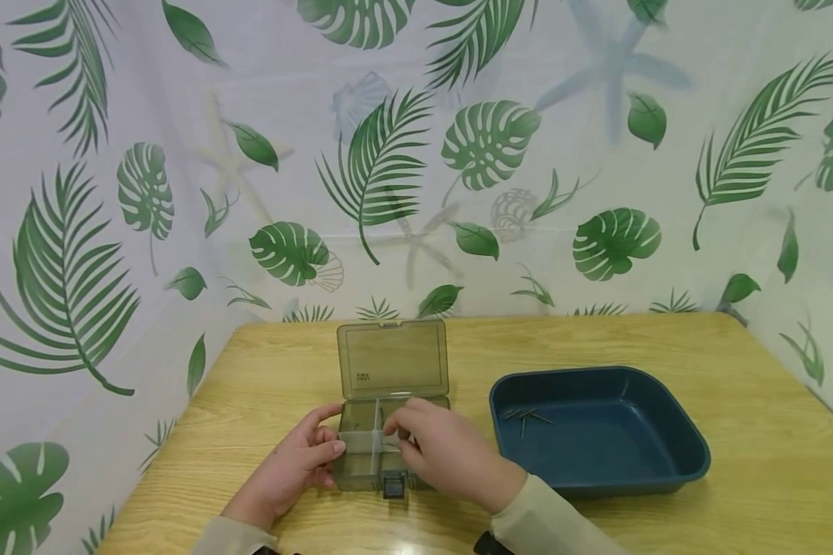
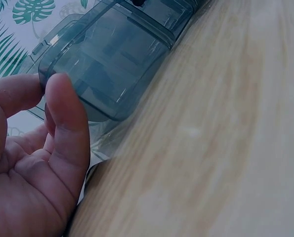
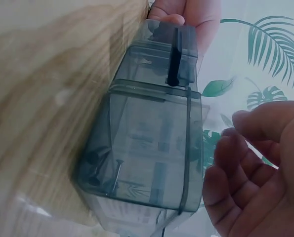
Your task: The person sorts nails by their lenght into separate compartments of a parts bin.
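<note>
A smoky, see-through plastic compartment box (image 1: 357, 472) stands on the table with its lid (image 1: 393, 360) raised at the back. My left hand (image 1: 305, 456) grips its left side, thumb at the rim; in the left wrist view, thumb and index finger meet the box's corner (image 2: 102, 74). Over the right-hand compartments hovers my right hand (image 1: 444, 447), fingers bent downward. From the right wrist, that hand's fingers (image 3: 218, 190) look loosely curled, with nothing visible between them. A thin nail (image 3: 119, 174) shows through the box wall there.
To the right of the box sits a dark blue tray (image 1: 694, 462). Several thin nails (image 1: 525, 416) lie at its left end. The wooden table (image 1: 271, 370) backs onto a leaf-patterned cloth (image 1: 236, 293). A black latch (image 1: 393, 484) hangs off the box's front.
</note>
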Action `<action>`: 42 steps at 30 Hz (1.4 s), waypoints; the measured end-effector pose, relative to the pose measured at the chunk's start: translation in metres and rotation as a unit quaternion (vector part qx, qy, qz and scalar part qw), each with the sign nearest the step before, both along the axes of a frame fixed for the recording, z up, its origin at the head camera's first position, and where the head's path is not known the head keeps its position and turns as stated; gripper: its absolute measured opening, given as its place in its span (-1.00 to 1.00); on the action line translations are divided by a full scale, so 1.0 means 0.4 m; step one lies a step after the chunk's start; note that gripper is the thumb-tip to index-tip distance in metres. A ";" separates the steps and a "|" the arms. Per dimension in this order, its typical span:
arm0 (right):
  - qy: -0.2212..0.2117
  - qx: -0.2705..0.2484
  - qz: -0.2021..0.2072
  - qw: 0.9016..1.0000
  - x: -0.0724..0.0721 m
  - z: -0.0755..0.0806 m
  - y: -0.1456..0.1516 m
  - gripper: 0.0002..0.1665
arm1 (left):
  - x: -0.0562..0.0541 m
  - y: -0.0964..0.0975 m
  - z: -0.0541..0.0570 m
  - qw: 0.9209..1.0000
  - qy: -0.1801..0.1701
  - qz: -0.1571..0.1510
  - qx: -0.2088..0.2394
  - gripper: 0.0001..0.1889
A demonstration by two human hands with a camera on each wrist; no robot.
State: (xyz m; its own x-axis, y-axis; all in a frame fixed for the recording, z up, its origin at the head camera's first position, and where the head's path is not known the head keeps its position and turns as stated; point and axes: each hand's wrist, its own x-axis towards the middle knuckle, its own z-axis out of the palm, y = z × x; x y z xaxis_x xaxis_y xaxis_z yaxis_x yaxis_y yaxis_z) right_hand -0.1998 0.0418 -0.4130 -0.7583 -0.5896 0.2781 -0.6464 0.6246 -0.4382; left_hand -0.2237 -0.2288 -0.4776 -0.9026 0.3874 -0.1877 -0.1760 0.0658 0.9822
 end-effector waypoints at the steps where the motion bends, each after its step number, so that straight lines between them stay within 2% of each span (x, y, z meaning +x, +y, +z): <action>1: -0.001 0.000 0.000 1.000 -0.001 0.001 0.001 -0.81 | 0.000 0.000 0.001 1.000 0.000 0.001 0.001 -0.32; 12: -0.029 -0.011 -0.019 0.999 -0.020 0.029 0.034 -0.81 | -0.006 -0.005 0.006 1.000 0.006 0.002 0.003 -0.30; 16: -0.027 -0.008 -0.027 0.999 -0.023 0.036 0.049 -0.81 | -0.003 -0.004 0.006 1.000 0.006 0.000 0.005 -0.30; 26: -0.036 0.005 -0.057 0.998 -0.003 0.039 0.105 -0.79 | 0.003 -0.007 -0.004 1.000 -0.001 0.003 0.011 -0.30; 32: -0.034 0.006 -0.088 0.996 0.005 0.032 0.168 -0.79 | 0.003 -0.007 -0.004 1.000 -0.001 -0.001 0.009 -0.29; 42: -0.065 0.036 -0.145 0.987 -0.017 0.004 0.304 -0.72 | -0.003 -0.006 0.001 1.000 0.002 -0.003 0.010 -0.30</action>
